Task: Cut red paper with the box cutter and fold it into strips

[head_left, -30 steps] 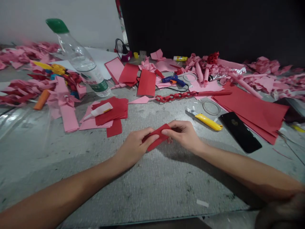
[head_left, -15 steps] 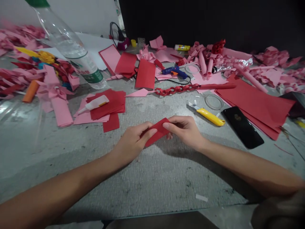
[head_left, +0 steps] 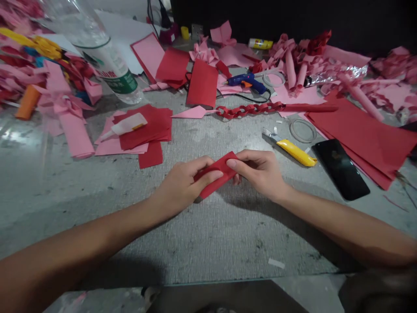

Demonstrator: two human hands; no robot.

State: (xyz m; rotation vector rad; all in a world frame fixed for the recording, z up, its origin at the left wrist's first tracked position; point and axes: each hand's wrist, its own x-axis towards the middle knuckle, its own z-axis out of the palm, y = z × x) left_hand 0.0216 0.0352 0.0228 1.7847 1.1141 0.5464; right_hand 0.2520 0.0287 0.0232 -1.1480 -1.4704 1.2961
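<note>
Over the middle of the table (head_left: pixel 208 243), I'm pinching a small piece of red paper (head_left: pixel 227 174) at a tilt, my left hand (head_left: pixel 185 180) closing thumb and fingers on its lower end and my right hand (head_left: pixel 263 174) gripping its upper end the same way. Beyond them a black phone (head_left: pixel 341 169) and a yellow knife (head_left: pixel 296 153) are lying to the right, while a white tube (head_left: pixel 128 124) is resting on red cards (head_left: pixel 159 126) to the left. Farther off, a red paper chain (head_left: pixel 249 111) is stretching in front of a blue glue gun (head_left: pixel 246 81).
</note>
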